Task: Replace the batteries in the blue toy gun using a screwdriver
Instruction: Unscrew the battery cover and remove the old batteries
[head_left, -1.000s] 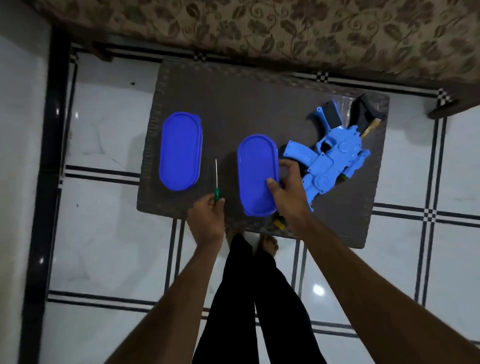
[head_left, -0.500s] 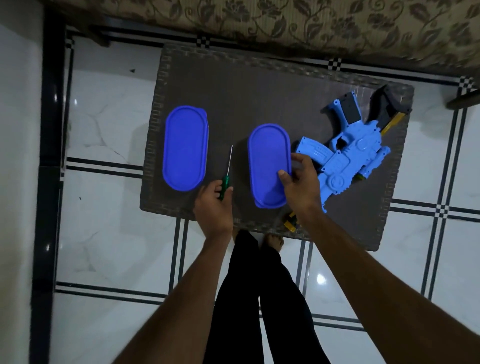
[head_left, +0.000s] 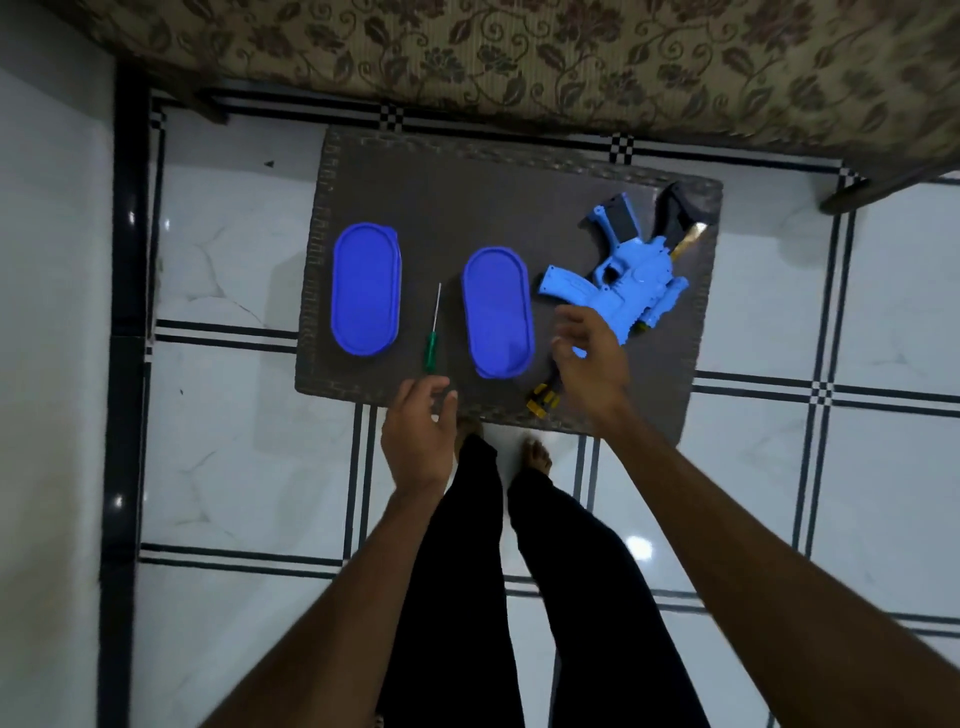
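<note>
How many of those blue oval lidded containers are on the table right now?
2. One blue container lies toward the table's left side; the other container lies near the middle. The green-handled screwdriver lies between them. No others show.

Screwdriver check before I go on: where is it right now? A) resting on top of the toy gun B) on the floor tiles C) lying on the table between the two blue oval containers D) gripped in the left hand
C: the green-handled screwdriver lies on the table between the two blue oval containers, and neither hand touches it.
</note>
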